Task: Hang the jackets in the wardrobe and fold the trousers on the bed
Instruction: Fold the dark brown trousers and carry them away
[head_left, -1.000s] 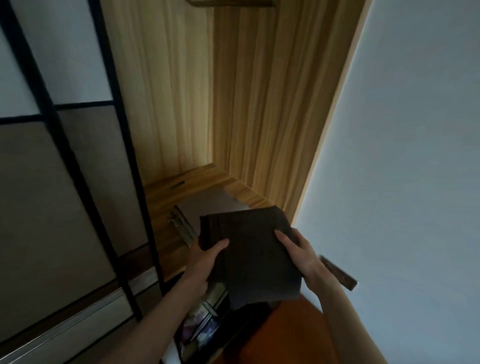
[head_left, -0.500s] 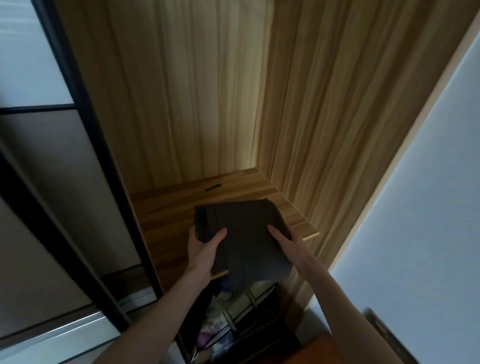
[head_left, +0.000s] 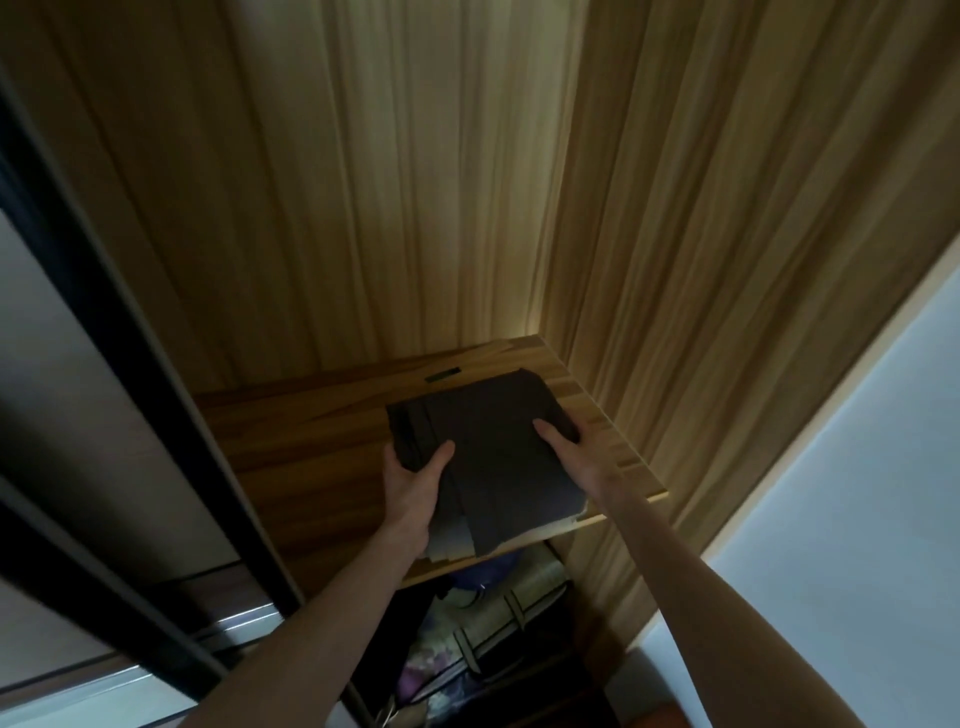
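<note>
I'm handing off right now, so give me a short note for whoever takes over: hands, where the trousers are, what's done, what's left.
Left hand: grips the left edge of the folded dark trousers, thumb on top.
Right hand: holds the right side, thumb on top.
Trousers: folded, lying on the wooden shelf of the wardrobe, near edge overhanging the front.
Done: this pair is folded and on the shelf.
Left: push it fully in and let go. No jackets or bed in view, so their state is unknown.

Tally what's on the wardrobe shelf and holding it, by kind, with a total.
Folded dark trousers: 1
Hands: 2, left hand and right hand, both gripping the trousers
Wooden shelf: 1
Total: 4
</note>
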